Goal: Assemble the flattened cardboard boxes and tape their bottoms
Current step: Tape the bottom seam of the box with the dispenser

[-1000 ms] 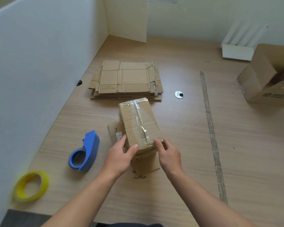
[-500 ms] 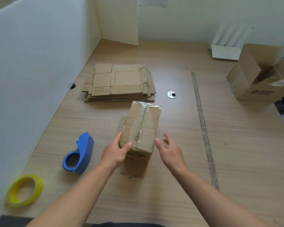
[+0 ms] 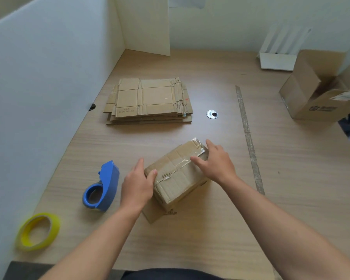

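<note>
Swung the box [image 3: 178,174] round on the counter [image 3: 190,243]: pointed straight away a moment ago, now sits aslant just right of the dispenser [image 3: 104,188], taped face up. Brought the right hand [image 3: 216,162] back onto it, off it half a second ago, now spread flat over the end farther from the dispenser. Grips the nearer corner with the left hand [image 3: 138,184], thumb on top, fingers down the side. Seems sealed; probably ready to set aside and draw another from the flat stack [image 3: 150,102] beyond the dispenser.
</note>
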Demonstrator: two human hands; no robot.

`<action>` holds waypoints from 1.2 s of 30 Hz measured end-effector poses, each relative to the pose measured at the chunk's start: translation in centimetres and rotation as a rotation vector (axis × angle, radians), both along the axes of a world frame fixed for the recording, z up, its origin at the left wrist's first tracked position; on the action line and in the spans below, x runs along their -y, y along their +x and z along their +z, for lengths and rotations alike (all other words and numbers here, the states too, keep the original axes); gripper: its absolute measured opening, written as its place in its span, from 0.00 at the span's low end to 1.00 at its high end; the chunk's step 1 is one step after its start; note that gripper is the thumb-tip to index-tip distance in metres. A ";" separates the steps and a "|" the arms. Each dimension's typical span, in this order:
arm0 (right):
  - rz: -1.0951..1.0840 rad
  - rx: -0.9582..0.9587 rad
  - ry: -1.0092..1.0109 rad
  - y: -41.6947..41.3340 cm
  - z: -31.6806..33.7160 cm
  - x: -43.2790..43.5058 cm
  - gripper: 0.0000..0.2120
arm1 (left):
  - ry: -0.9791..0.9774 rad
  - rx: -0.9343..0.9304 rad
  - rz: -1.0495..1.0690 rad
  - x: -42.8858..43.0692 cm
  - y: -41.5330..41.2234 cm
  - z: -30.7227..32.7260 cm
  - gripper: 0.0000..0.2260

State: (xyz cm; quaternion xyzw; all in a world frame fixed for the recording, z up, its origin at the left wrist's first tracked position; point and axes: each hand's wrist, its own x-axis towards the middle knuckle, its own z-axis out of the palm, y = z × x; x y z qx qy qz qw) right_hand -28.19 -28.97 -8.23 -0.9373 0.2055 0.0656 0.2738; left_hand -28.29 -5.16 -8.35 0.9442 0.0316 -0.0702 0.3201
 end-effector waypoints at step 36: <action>0.002 0.010 0.537 -2.7 -1.1 -0.4 0.25 | -0.481 -0.182 0.184 -3.0 -0.9 -2.3 0.23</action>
